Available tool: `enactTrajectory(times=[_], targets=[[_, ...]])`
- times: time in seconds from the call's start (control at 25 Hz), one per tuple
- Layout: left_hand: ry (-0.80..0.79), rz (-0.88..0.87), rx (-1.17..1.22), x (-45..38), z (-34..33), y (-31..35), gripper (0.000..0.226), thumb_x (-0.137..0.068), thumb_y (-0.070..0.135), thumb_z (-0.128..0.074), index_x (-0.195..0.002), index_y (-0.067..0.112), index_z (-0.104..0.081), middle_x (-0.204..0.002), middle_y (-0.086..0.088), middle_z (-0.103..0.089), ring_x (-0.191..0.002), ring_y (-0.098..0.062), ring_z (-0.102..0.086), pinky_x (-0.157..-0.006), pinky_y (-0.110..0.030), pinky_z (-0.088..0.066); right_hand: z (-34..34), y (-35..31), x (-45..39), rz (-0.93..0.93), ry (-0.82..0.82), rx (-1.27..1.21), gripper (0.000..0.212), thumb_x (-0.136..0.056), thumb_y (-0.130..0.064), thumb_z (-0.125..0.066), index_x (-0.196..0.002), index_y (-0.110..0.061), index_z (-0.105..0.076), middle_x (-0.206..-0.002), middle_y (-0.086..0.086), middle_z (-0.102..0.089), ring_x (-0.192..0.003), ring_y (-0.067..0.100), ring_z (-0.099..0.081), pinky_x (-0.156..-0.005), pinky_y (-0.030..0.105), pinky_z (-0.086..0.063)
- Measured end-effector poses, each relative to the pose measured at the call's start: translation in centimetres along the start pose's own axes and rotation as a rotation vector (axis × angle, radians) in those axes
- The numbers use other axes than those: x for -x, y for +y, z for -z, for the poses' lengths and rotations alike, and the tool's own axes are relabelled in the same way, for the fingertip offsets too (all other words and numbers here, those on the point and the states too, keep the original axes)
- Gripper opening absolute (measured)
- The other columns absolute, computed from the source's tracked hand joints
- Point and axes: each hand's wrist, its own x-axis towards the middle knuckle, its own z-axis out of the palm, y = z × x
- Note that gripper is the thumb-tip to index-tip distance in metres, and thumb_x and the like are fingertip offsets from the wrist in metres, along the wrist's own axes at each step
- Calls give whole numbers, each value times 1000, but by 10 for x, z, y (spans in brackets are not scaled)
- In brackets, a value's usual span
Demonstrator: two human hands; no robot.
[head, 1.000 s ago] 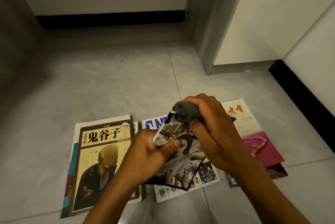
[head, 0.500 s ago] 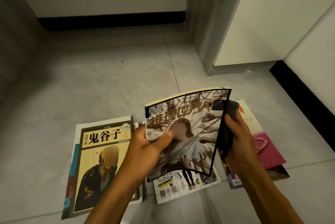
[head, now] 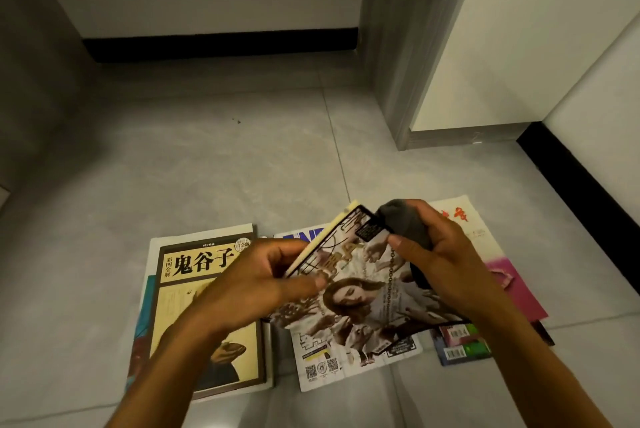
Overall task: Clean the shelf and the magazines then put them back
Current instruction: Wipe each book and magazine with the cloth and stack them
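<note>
My left hand [head: 263,275] grips the left edge of a magazine [head: 360,292] with a woman and reaching hands on its cover, held tilted above the floor. My right hand [head: 440,254] grips a dark grey cloth [head: 401,219] and presses it on the magazine's upper right corner. Beneath them, more magazines lie on the grey tiled floor: a yellow-covered one with black characters [head: 194,289] at the left, a white one with QR codes [head: 346,361] in the middle, and a pink and white one [head: 485,237] at the right. No shelf is in view.
A grey door frame [head: 391,46] and a white door [head: 519,29] stand at the back right. A black skirting board [head: 221,44] runs along the far wall, another [head: 585,185] along the right wall. Bare floor tiles [head: 207,167] stretch beyond the magazines.
The magazine stood upright, facing me, half a second ago; now it is tilted flatter and turned. My right hand with the cloth has moved from its right edge to its upper corner.
</note>
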Motion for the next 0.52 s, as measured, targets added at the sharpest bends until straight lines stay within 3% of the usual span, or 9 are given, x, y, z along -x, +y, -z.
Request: enactTrajectory(times=[0.08,0.12,0.24,0.28,0.4,0.52], targets=[[155,-23,-113,-8,-16,-8,17,-82,24,-73,-99,24,-69,-90,8,-75,-81,-9,-72,-75,-33,-60,-21,-9,-4,65,-23,79,30,-95,-17,-58,-118,-35,-55,-96,-18,-66,-85,6,-64,-69,24,-52],[253,-45,-129,-11,-22,-12,13,-82,27,-72,-94,26,-70,-87,10,-75,-78,-7,-72,-75,-35,-60,-32,-12,-4,103,48,110,27,-95,-24,-55,-120,-34,-54,-97,-15,-65,-84,6,-63,-70,26,-51],[385,-90,-96,-14,-32,-18,3,-84,29,-69,-86,28,-70,-81,15,-74,-72,-3,-71,-69,-30,-60,-53,-23,4,174,469,150,32,-89,-35,-46,-121,-38,-48,-103,-11,-59,-87,16,-59,-72,42,-54],[388,-110,-103,-14,-32,-19,3,-83,32,-68,-85,29,-70,-80,16,-74,-71,-2,-71,-66,-27,-60,-59,-28,6,201,533,162,36,-89,-34,-44,-125,-38,-46,-109,-10,-57,-93,16,-58,-76,43,-54],[365,-216,-148,-11,-33,-16,18,-80,45,-62,-81,28,-69,-76,12,-73,-68,-3,-70,-64,-25,-58,-84,-39,9,319,410,269,45,-90,-28,-41,-135,-29,-40,-129,-6,-54,-117,10,-51,-95,46,-50],[425,-230,-64,-8,-30,-17,25,-76,42,-63,-81,19,-71,-76,5,-74,-69,-10,-72,-64,-33,-60,-76,-16,3,299,355,349,44,-90,-28,-39,-133,-22,-46,-124,-6,-55,-119,10,-47,-100,51,-46]])
